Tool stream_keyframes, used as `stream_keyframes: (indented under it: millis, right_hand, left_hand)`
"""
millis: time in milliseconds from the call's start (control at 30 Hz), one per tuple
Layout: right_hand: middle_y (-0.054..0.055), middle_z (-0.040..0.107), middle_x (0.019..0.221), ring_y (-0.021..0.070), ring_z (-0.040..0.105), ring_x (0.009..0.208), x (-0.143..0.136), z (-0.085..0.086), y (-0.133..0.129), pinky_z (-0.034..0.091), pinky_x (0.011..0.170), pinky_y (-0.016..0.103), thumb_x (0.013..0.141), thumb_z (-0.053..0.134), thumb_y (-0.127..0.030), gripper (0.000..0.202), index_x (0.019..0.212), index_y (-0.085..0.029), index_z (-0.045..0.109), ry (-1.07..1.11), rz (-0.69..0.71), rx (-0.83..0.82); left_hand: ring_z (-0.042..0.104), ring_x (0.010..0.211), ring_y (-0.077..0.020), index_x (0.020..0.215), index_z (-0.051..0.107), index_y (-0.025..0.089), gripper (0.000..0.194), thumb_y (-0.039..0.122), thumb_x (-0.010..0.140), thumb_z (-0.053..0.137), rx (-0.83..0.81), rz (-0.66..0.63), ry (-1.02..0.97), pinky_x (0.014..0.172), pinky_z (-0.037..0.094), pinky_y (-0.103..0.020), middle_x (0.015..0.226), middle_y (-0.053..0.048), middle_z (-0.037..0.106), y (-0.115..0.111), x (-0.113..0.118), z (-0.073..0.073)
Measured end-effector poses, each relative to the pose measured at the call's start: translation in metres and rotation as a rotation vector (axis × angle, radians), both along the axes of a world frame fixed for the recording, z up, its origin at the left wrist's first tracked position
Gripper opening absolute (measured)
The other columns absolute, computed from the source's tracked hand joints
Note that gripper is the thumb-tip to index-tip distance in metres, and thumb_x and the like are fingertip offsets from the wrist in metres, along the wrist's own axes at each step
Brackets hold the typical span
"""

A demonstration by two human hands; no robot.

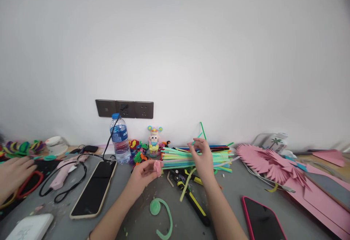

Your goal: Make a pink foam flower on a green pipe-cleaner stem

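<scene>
My left hand pinches a small fluffy pink piece between thumb and fingertips. Over a bundle of pastel pipe cleaners, my right hand is closed at the fingertips on a thin teal pipe cleaner, whose lower part the fingers hide. Below my hands lies a mint green pipe cleaner with one end wound into a flat coil. Pliers with black and yellow handles rest near my right forearm, a yellow-green pipe cleaner across them.
A water bottle and a small figurine stand by the wall. Phones lie left and right. A pink glue gun trails a black cable. Folded pink paper spreads rightward. Another person's hand is at far left, near red-handled scissors.
</scene>
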State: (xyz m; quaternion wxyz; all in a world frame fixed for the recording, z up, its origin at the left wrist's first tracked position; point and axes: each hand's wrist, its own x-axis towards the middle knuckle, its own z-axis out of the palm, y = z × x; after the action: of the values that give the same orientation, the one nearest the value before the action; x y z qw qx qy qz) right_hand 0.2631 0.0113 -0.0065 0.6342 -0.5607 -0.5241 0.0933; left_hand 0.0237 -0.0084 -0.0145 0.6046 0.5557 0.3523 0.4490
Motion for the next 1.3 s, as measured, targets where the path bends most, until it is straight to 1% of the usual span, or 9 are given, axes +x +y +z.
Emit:
stream_keyframes:
  millis: [100, 233, 300, 367, 467, 700, 967, 1167, 1300]
  right_hand:
    - [0.002, 0.067, 0.067, 0.0242, 0.065, 0.073, -0.002, -0.008, 0.003, 0.046, 0.074, 0.036, 0.078, 0.057, -0.040, 0.042, 0.112, -0.018, 0.045, 0.007, 0.098, -0.102]
    - [0.006, 0.073, 0.082, 0.0243, 0.067, 0.084, -0.003, -0.013, 0.002, 0.048, 0.079, 0.037, 0.080, 0.050, -0.031, 0.054, 0.131, -0.018, 0.040, -0.083, 0.127, -0.173]
    - [0.006, 0.073, 0.081, 0.0250, 0.067, 0.081, 0.001, -0.015, 0.003, 0.048, 0.078, 0.037, 0.076, 0.052, -0.030, 0.047, 0.122, -0.020, 0.054, -0.096, 0.060, -0.184]
    - [0.007, 0.072, 0.078, 0.0274, 0.066, 0.079, 0.008, -0.019, 0.005, 0.047, 0.079, 0.040, 0.070, 0.057, -0.032, 0.028, 0.092, -0.021, 0.068, -0.071, -0.023, -0.195]
    - [0.008, 0.071, 0.073, 0.0296, 0.064, 0.077, 0.018, -0.022, 0.008, 0.045, 0.080, 0.044, 0.065, 0.062, -0.034, 0.013, 0.065, -0.022, 0.066, -0.009, -0.068, -0.199]
    - [0.007, 0.073, 0.077, 0.0273, 0.069, 0.082, 0.021, -0.020, 0.014, 0.051, 0.078, 0.041, 0.071, 0.066, -0.044, 0.025, 0.070, -0.020, 0.059, 0.301, 0.067, -0.049]
    - [0.005, 0.075, 0.081, 0.0254, 0.071, 0.091, 0.026, -0.010, 0.013, 0.052, 0.083, 0.042, 0.075, 0.066, -0.047, 0.031, 0.077, -0.023, 0.046, 0.716, 0.048, 0.210]
    - [0.010, 0.076, 0.078, 0.0274, 0.070, 0.082, 0.018, -0.017, 0.012, 0.050, 0.078, 0.041, 0.076, 0.060, -0.044, 0.030, 0.091, -0.018, 0.059, 0.138, 0.047, -0.108]
    - [0.008, 0.074, 0.080, 0.0299, 0.066, 0.082, 0.016, -0.023, 0.014, 0.046, 0.081, 0.045, 0.066, 0.063, -0.038, 0.021, 0.077, -0.021, 0.070, -0.012, 0.028, -0.176]
  left_hand:
    - [0.065, 0.105, -0.0287, 0.096, 0.071, 0.017, 0.034, 0.033, 0.066, 0.078, -0.003, -0.006, 0.005, 0.088, 0.052, -0.036, 0.107, -0.011, 0.074, -0.001, 0.000, 0.000]
    - [0.065, 0.104, -0.0292, 0.096, 0.071, 0.017, 0.037, 0.034, 0.065, 0.080, -0.010, 0.000, -0.001, 0.089, 0.052, -0.038, 0.104, -0.011, 0.075, 0.000, 0.000, -0.001]
    - [0.066, 0.103, -0.0296, 0.096, 0.071, 0.016, 0.038, 0.035, 0.064, 0.080, -0.011, 0.002, -0.012, 0.090, 0.051, -0.039, 0.102, -0.012, 0.075, 0.001, 0.000, -0.001]
    - [0.066, 0.103, -0.0297, 0.096, 0.071, 0.016, 0.038, 0.036, 0.064, 0.080, -0.009, -0.003, -0.017, 0.091, 0.051, -0.040, 0.102, -0.012, 0.075, 0.001, 0.000, -0.002]
    - [0.066, 0.102, -0.0292, 0.096, 0.071, 0.017, 0.038, 0.037, 0.065, 0.080, -0.009, -0.016, -0.016, 0.089, 0.052, -0.039, 0.104, -0.012, 0.074, 0.001, 0.000, -0.003]
    - [0.066, 0.099, -0.0276, 0.094, 0.069, 0.017, 0.035, 0.037, 0.067, 0.078, 0.012, -0.009, -0.013, 0.086, 0.052, -0.036, 0.104, -0.012, 0.074, 0.001, 0.000, -0.002]
    - [0.066, 0.100, -0.0270, 0.098, 0.068, 0.018, 0.034, 0.036, 0.071, 0.075, 0.023, -0.009, -0.007, 0.086, 0.052, -0.035, 0.105, -0.011, 0.074, 0.001, 0.000, -0.004]
    - [0.067, 0.097, -0.0260, 0.098, 0.067, 0.018, 0.037, 0.037, 0.068, 0.077, 0.012, -0.003, -0.024, 0.084, 0.052, -0.034, 0.103, -0.011, 0.075, 0.003, 0.001, -0.005]
    - [0.067, 0.098, -0.0256, 0.098, 0.067, 0.018, 0.035, 0.037, 0.070, 0.076, 0.026, -0.006, -0.040, 0.085, 0.052, -0.034, 0.104, -0.011, 0.074, 0.003, 0.000, -0.007]
